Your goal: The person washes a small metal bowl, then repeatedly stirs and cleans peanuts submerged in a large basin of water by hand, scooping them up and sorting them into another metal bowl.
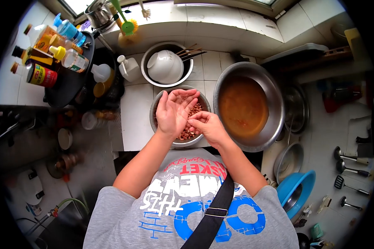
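Note:
Small reddish-brown peanuts (187, 134) fill a metal bowl (183, 145) on the white tiled counter. Over the bowl, my left hand (176, 112) is turned palm up, its fingers stretched out and slightly curved, and no item shows on the palm. My right hand (207, 128) is at the bowl's right side, close to the left palm. Its thumb and fingertips are pinched together above the peanuts; whatever is between them is too small to make out. The two hands cover much of the bowl's contents.
Right of the bowl stands a large metal basin (274, 120) with brownish liquid (243, 108). Behind is a metal bowl (144, 68) with white bowls (166, 67) and chopsticks (191, 53). Sauce bottles (41, 74) crowd a dark tray at left. A blue basin (306, 182) leans at lower right.

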The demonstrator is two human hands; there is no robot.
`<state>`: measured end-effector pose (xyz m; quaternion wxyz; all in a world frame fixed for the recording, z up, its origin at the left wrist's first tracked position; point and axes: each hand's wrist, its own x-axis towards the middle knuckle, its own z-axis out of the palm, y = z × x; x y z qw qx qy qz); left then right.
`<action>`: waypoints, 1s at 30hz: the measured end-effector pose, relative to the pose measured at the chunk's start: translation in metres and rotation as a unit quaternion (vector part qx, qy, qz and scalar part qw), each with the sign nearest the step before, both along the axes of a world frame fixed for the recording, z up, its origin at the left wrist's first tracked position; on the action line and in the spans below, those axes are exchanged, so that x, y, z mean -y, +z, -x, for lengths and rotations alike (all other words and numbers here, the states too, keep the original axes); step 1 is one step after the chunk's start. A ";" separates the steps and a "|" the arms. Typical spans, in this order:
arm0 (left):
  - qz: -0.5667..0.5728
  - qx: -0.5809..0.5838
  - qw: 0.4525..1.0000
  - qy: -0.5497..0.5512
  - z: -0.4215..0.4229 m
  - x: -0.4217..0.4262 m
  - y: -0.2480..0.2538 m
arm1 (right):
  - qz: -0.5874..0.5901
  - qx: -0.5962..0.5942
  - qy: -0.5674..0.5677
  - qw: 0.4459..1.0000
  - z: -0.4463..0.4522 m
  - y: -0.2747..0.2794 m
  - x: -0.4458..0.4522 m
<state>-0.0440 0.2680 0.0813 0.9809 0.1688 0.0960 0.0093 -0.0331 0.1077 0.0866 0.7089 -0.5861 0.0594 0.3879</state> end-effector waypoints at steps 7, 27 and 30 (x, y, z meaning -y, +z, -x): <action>-0.054 -0.001 0.997 -0.056 -0.011 0.015 -0.005 | 0.099 0.086 0.000 0.991 0.006 0.011 0.085; -0.121 -0.018 0.963 -0.241 -0.033 0.088 -0.019 | 0.469 0.122 -0.054 0.873 0.112 0.025 0.289; -0.129 -0.022 0.962 -0.239 -0.031 0.089 -0.018 | 0.462 0.145 -0.080 0.871 0.106 0.022 0.293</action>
